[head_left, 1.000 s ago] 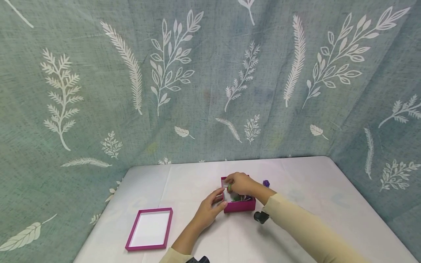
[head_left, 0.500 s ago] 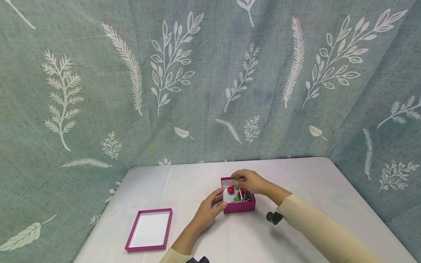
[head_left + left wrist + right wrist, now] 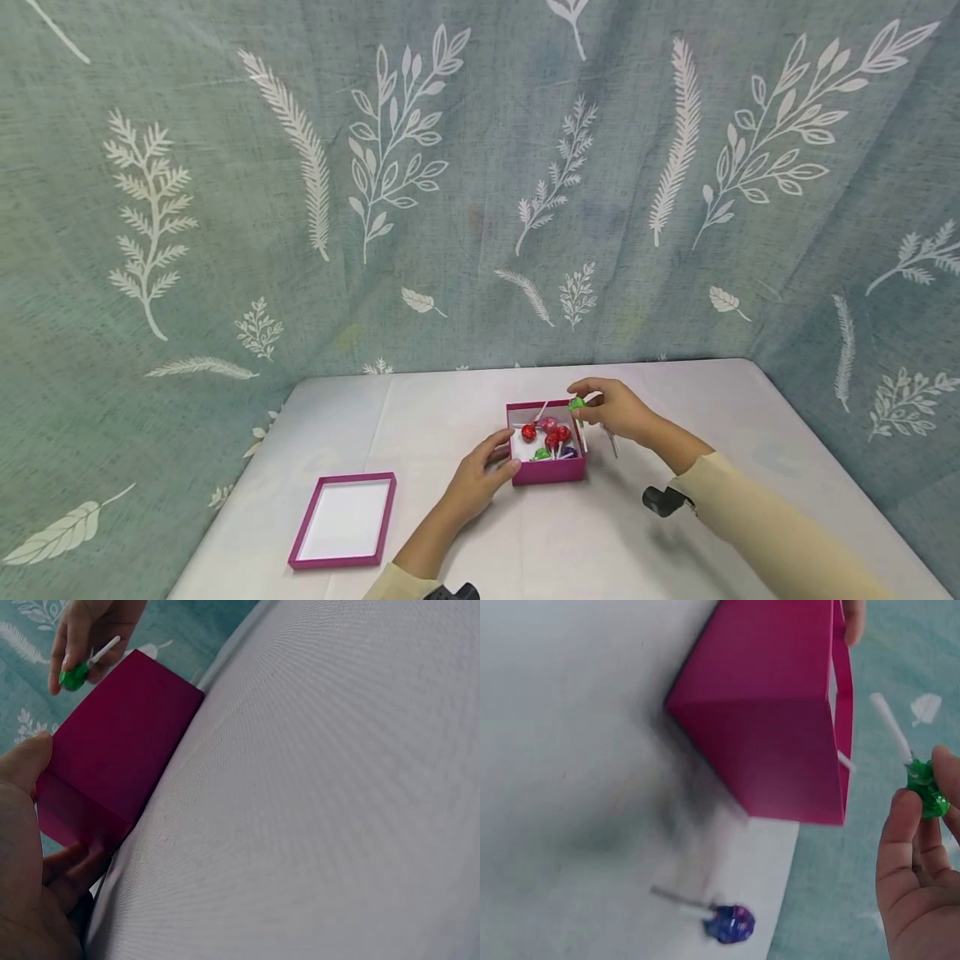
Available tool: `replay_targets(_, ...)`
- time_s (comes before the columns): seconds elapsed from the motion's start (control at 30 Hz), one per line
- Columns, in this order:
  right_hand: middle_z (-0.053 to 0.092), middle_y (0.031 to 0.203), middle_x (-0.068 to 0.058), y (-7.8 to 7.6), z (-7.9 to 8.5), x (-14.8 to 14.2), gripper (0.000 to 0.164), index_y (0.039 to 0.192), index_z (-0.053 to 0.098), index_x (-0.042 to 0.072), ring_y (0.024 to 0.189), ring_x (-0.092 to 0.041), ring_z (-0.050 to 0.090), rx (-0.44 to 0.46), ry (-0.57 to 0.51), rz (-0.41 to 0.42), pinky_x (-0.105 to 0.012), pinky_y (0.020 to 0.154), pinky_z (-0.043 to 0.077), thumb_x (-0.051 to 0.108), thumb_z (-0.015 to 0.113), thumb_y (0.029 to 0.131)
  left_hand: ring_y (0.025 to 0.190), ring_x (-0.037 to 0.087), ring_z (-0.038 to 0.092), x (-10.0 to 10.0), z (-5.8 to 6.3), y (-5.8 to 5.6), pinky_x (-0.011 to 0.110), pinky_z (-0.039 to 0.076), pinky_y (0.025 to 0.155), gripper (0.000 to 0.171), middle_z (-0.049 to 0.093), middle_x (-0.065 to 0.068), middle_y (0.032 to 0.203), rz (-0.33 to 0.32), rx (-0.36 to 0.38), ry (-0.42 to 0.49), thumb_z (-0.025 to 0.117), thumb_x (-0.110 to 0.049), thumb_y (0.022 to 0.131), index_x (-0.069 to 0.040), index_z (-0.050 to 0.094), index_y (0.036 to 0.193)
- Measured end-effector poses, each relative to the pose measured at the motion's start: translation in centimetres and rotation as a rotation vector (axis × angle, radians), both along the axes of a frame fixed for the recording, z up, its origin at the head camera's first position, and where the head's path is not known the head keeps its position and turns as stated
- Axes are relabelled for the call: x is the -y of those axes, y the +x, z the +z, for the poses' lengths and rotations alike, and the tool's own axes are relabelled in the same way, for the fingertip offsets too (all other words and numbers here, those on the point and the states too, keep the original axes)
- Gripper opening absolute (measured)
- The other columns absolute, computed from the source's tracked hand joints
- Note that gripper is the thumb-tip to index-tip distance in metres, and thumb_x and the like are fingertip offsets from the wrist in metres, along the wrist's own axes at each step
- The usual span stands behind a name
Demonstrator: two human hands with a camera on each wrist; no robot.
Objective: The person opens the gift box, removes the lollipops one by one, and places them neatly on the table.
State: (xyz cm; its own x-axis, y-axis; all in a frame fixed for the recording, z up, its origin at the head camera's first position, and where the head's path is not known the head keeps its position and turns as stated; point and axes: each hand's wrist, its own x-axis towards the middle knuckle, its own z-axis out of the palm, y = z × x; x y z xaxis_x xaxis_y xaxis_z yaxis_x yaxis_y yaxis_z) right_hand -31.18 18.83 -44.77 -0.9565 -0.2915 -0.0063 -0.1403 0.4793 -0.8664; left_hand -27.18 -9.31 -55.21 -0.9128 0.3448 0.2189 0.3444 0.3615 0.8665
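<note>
My right hand (image 3: 618,411) pinches a green-wrapped lollipop (image 3: 928,791) by its candy head, just past the right rim of an uncovered magenta box (image 3: 549,472). The lollipop's white stick points down in the head view. At the box's left side my left hand (image 3: 472,479) holds the box, its thumb near the front corner and its fingers along the wall. Inside the box lie several lollipops, among them a red one (image 3: 528,433), a pink one (image 3: 550,424) and a green one (image 3: 542,454). One white stick pokes above the back rim.
A magenta-rimmed lid (image 3: 341,521) with a white inside lies on the white-covered table (image 3: 420,417) at the left. A purple lollipop (image 3: 731,924) rests on the table right of the box, mostly hidden behind my right hand in the head view. A leaf-patterned curtain (image 3: 480,208) stands behind.
My right hand has come up out of the box and moved right with the green lollipop, uncovering the other lollipops inside. The left hand has stayed at the box's left side.
</note>
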Motion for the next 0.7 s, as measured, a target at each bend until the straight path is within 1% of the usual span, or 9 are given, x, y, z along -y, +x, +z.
replay_targets(0.1, 0.062, 0.115, -0.008, 0.2, -0.1, -1.2, 0.033, 0.121, 0.065, 0.011, 0.093, -0.021, 0.063, -0.006, -0.014, -0.020, -0.049, 0.079, 0.054, 0.015, 0.072, 0.089, 0.124, 0.019, 0.053, 0.0, 0.0, 0.0, 0.047, 0.039, 0.105, 0.060, 0.048, -0.001, 0.145, 0.000, -0.002, -0.003, 0.062, -0.045, 0.093, -0.021, 0.045, 0.146)
replay_targets(0.2, 0.063, 0.115, -0.007, 0.3, -0.5, -2.2, 0.032, 0.119, 0.065, 0.010, 0.093, -0.021, 0.063, 0.001, -0.021, -0.052, -0.051, 0.082, 0.052, 0.016, 0.073, 0.089, 0.124, 0.020, 0.053, 0.0, 0.0, 0.0, 0.049, 0.038, 0.104, 0.061, 0.047, 0.000, 0.145, -0.002, -0.002, -0.010, 0.062, -0.045, 0.094, -0.020, 0.044, 0.146)
replay_targets(0.27, 0.064, 0.115, -0.007, 0.1, -0.9, -2.8, 0.032, 0.120, 0.065, 0.009, 0.095, -0.020, 0.063, -0.001, -0.015, -0.070, -0.048, 0.083, 0.053, 0.016, 0.072, 0.089, 0.124, 0.021, 0.053, 0.1, 0.0, -0.1, 0.049, 0.039, 0.104, 0.061, 0.047, 0.001, 0.145, -0.002, -0.002, -0.014, 0.061, -0.045, 0.094, -0.020, 0.044, 0.147)
replay_targets(0.33, 0.064, 0.114, -0.007, 0.0, -1.4, -3.4, 0.032, 0.119, 0.065, 0.007, 0.095, -0.020, 0.063, 0.001, -0.007, -0.093, -0.044, 0.081, 0.054, 0.015, 0.072, 0.089, 0.125, 0.020, 0.052, 0.1, 0.1, -0.1, 0.049, 0.038, 0.105, 0.061, 0.047, -0.001, 0.146, 0.007, 0.011, -0.023, 0.062, -0.046, 0.093, -0.023, 0.044, 0.147)
replay_targets(0.47, 0.063, 0.115, -0.010, -0.3, -2.4, -4.4, 0.031, 0.120, 0.064, 0.005, 0.098, -0.022, 0.062, 0.006, 0.019, -0.128, -0.037, 0.078, 0.055, 0.013, 0.070, 0.090, 0.125, 0.021, 0.052, 0.2, 0.1, 0.0, 0.050, 0.038, 0.104, 0.061, 0.046, -0.001, 0.146, 0.015, 0.016, -0.028, 0.061, -0.047, 0.093, -0.023, 0.044, 0.147)
replay_targets(0.57, 0.062, 0.116, -0.011, -0.6, -3.2, -5.2, 0.033, 0.122, 0.063, 0.003, 0.101, -0.024, 0.061, 0.009, 0.016, -0.159, -0.036, 0.078, 0.055, 0.012, 0.070, 0.091, 0.125, 0.021, 0.052, 0.1, 0.1, 0.1, 0.050, 0.039, 0.104, 0.061, 0.046, 0.000, 0.146, 0.014, 0.019, -0.023, 0.061, -0.047, 0.093, -0.023, 0.044, 0.147)
replay_targets(0.7, 0.064, 0.116, -0.015, -1.0, -4.1, -6.1, 0.035, 0.123, 0.061, -0.003, 0.101, -0.027, 0.061, -0.008, -0.018, -0.175, -0.037, 0.077, 0.055, 0.008, 0.069, 0.090, 0.125, 0.020, 0.052, 0.1, 0.2, 0.2, 0.049, 0.038, 0.104, 0.061, 0.046, 0.000, 0.146, 0.010, 0.012, -0.018, 0.061, -0.046, 0.093, -0.021, 0.044, 0.146)
